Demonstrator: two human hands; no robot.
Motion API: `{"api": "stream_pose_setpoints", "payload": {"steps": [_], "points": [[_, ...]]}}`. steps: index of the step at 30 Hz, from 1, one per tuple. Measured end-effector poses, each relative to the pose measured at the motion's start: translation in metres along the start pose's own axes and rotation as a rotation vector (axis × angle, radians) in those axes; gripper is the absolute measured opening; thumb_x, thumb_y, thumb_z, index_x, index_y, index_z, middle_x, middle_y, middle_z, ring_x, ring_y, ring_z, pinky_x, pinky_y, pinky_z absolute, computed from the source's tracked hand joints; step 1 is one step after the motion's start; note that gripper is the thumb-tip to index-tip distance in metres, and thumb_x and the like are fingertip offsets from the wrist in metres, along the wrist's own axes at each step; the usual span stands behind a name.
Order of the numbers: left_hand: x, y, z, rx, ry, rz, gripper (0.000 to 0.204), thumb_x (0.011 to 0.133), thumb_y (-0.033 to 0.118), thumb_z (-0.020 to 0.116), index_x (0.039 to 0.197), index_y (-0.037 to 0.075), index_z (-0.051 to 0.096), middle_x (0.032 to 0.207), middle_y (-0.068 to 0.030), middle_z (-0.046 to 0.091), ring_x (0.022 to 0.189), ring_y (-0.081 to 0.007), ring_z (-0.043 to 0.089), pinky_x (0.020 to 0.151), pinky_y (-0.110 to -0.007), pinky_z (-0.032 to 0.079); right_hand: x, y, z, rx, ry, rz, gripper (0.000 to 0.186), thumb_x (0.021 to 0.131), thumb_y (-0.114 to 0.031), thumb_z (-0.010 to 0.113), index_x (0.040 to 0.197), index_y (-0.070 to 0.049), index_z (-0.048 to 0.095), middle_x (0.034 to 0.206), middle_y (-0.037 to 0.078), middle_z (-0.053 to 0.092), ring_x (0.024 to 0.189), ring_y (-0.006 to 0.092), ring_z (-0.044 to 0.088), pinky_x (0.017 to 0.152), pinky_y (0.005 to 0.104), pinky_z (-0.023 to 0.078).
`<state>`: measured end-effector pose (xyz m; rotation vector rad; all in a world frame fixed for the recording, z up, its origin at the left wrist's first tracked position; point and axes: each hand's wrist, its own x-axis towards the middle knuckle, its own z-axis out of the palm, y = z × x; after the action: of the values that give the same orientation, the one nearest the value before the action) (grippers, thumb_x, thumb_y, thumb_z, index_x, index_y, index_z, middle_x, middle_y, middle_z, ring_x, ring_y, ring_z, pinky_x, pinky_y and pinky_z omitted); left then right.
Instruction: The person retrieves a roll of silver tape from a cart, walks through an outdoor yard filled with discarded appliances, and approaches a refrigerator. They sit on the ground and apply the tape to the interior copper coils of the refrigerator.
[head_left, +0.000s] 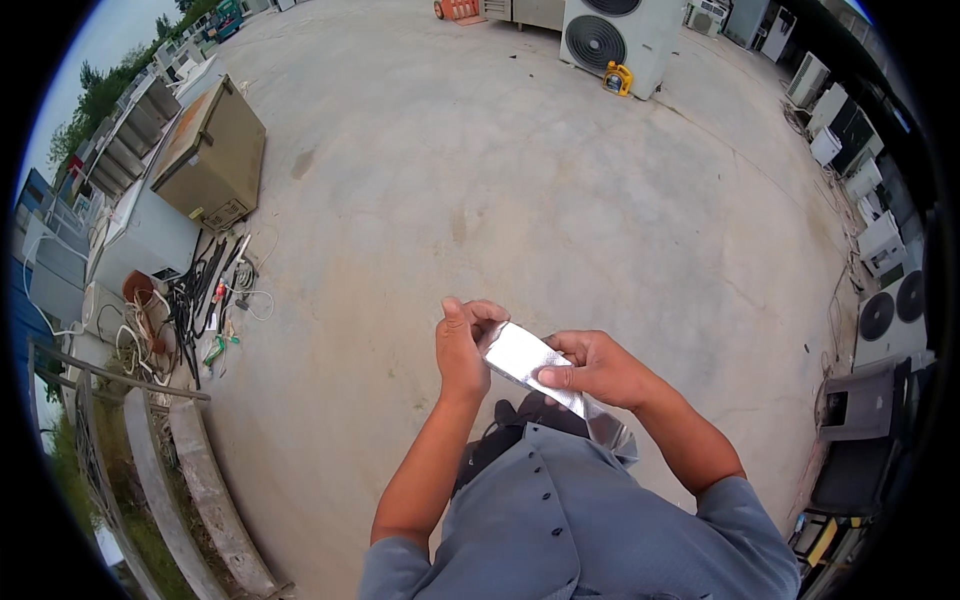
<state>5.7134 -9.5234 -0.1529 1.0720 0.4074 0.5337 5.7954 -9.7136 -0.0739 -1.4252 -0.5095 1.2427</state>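
Note:
A shiny silver foil strip [522, 348] stretches between my two hands in front of my belly, and its crinkled lower end hangs down against my grey shirt. My left hand [463, 352] is closed on the strip's upper left end, thumb pointing up and fingers curled behind it. My right hand [600, 370] grips the strip farther down to the right, with the thumb lying on its top face and the other fingers partly hidden behind it.
Along the left stand a beige chest freezer [215, 150], white appliances [135, 240], tangled hoses [200, 295] and curved concrete slabs [190, 450]. A large white fan unit [640, 50] with a yellow jug [615, 83] is ahead on the concrete floor [480, 180]. Several units [880, 330] line the right.

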Motion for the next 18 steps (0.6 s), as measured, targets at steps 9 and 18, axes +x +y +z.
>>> {"api": "stream_pose_setpoints", "payload": {"steps": [9, 18], "points": [[0.282, 0.017, -0.039, 0.007, 0.069, -0.089, 0.082, 0.102, 0.07, 0.027, 0.087, 0.0, 0.066, 0.082, -0.0088, 0.066, 0.073, -0.0169, 0.061, 0.072, -0.03, 0.049, 0.252, -0.083, -0.076, 0.08, 0.105, -0.067, 0.051, 0.09, -0.026, 0.078, 0.122, 0.009, 0.06, 0.098, 0.012, 0.07, 0.081, 0.0153, 0.068, 0.074, 0.0298, 0.055], [0.551, 0.091, -0.093, -0.239, 0.288, -0.272, 0.07, 0.1, 0.071, 0.033, 0.088, 0.008, 0.063, 0.086, -0.0061, 0.065, 0.083, -0.0184, 0.063, 0.08, -0.034, 0.052, 0.533, -0.246, -0.15, 0.218, -0.094, -0.005, 0.042, 0.089, -0.023, 0.078, 0.114, 0.007, 0.063, 0.095, 0.01, 0.07, 0.081, 0.0145, 0.069, 0.074, 0.0278, 0.055]]}}
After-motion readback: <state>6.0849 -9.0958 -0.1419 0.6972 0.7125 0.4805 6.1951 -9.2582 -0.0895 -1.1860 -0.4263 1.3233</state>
